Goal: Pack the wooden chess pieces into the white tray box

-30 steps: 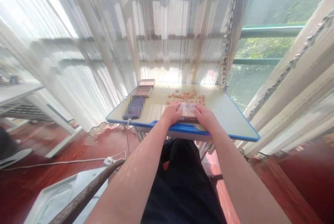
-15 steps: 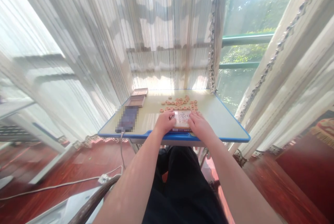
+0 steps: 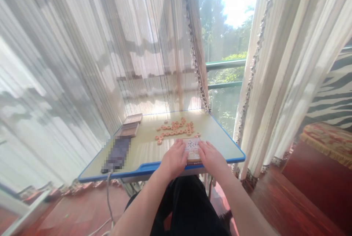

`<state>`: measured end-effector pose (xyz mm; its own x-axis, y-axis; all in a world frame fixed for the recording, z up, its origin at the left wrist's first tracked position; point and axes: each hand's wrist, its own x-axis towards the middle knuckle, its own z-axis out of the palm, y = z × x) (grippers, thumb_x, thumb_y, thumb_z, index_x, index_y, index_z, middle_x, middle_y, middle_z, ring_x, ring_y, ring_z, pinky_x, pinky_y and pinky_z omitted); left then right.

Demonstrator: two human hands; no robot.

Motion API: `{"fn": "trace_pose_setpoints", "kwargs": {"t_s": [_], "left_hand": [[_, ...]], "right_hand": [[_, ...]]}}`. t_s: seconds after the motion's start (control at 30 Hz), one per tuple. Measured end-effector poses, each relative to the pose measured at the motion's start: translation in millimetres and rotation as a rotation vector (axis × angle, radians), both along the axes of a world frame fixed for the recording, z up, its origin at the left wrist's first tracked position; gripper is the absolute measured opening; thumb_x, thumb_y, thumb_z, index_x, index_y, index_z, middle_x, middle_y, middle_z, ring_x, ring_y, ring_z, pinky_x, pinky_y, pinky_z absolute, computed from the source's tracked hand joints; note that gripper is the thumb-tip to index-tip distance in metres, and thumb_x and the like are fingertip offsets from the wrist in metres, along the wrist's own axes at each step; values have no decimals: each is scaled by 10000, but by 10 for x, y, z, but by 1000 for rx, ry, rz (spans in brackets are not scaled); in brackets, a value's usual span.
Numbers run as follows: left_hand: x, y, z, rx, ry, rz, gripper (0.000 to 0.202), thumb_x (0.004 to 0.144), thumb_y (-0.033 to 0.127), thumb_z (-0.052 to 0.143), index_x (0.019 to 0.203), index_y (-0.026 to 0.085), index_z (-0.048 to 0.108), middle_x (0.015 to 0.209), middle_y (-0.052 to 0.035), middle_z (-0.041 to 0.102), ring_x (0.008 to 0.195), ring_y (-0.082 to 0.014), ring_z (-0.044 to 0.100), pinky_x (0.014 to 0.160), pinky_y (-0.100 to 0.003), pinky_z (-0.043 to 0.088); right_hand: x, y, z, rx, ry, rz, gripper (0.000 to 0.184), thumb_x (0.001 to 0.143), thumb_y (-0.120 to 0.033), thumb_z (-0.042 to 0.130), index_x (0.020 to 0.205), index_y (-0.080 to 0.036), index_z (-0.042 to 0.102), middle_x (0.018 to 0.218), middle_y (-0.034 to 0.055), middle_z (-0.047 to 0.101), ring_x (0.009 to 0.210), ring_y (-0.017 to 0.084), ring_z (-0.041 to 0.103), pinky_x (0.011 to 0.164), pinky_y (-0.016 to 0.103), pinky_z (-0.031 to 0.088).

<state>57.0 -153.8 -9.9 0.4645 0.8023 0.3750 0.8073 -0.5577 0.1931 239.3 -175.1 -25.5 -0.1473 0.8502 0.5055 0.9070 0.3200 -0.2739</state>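
A flat box [image 3: 193, 148] with dark written characters on its pale top lies at the table's front edge. My left hand [image 3: 176, 157] holds its left side, the fingers reaching forward along it. On the opposite side my right hand [image 3: 210, 156] grips the box, fingertips over the edge of its top. Just beyond the box, several round wooden game pieces [image 3: 176, 132] are scattered on the table, some in a rough row. Two more pieces [image 3: 159, 142] rest apart to the left. Their markings are too small to read.
The pale table [image 3: 145, 148] has a blue rim. At its left are an open shallow box [image 3: 129, 129] and a blurred-out dark device [image 3: 118, 153] with a cable [image 3: 109, 192]. Curtains [image 3: 154, 45] hang behind. A red-brown stool or cabinet with a fringed cover [image 3: 328, 140] stands right.
My view has turned to the right and tilted. The box, held between both hands, now sits further right along the table's front edge. More of the loose pieces show.
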Motion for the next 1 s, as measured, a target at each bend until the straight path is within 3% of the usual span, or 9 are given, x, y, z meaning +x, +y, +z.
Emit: {"fn": "trace_pose_setpoints", "kwargs": {"t_s": [0.2,0.43,0.6,0.73,0.87,1.0], "left_hand": [[516,-44,-30,61,76,-42,491,940,280,288,1302,8,476,1378,-224,455,1340,-301,353,1110,-449,323],[1021,229,-19,14,165,-93,516,951,288,245,1349,10,422,1433,-215,382,1375,-283,287,1133,-424,262],[1139,531,15,-48,227,-69,537,951,297,216,1390,34,380,1469,-182,335,1381,-291,270,1127,-449,259],[1179,740,51,-66,250,-17,537,949,305,195,1408,90,374,1476,-143,335,1385,-285,270,1145,-540,138],[1216,941,90,-81,264,7,544,942,294,183,1410,88,369,1475,-149,334,1383,-289,275,1139,-580,76],[1248,1168,133,-153,306,28,559,939,294,168,1434,80,314,1505,-143,268,1401,-284,228,1132,-588,64]], "right_hand": [[421,-66,45,-148,71,-146,463,932,-266,295,1280,-127,567,1269,64,606,1263,271,462,1053,406,387],[830,44,87,-270,101,-279,491,948,-293,253,1348,-141,496,1324,81,561,1285,270,434,1065,395,341],[882,273,132,-286,89,-316,481,957,-286,242,1348,-142,485,1292,99,586,1249,227,475,1030,344,352],[874,493,208,-307,8,-334,464,965,-255,231,1352,-177,476,1268,82,605,1200,191,509,986,296,363],[848,716,284,-334,-29,-383,438,962,-257,249,1292,-200,531,1151,94,662,1074,210,576,870,301,427],[768,962,354,-357,-69,-435,388,926,-171,305,1177,-145,600,1167,144,629,1091,249,557,847,323,443]]}}
